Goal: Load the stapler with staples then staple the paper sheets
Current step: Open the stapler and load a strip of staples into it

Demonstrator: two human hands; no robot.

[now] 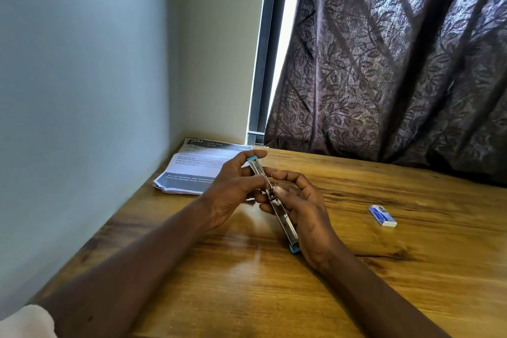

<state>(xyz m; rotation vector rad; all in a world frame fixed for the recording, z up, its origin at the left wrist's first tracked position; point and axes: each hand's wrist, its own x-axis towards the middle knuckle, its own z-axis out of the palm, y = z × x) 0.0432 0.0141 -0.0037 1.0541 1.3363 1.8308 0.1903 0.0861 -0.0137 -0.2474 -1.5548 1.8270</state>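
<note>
A metal stapler (282,217) with blue plastic ends is swung fully open into one long strip, held above the wooden table (274,282). My left hand (233,192) pinches its far half near the blue tip. My right hand (304,211) grips the near half, thumb pressing at the hinge in the middle. A stack of printed paper sheets (197,167) lies at the table's far left corner, partly hidden behind my left hand. A small blue and white staple box (382,215) lies to the right of my hands.
A pale wall runs along the table's left edge. A dark patterned curtain (397,63) hangs behind the table's far edge, with a strip of bright window beside it.
</note>
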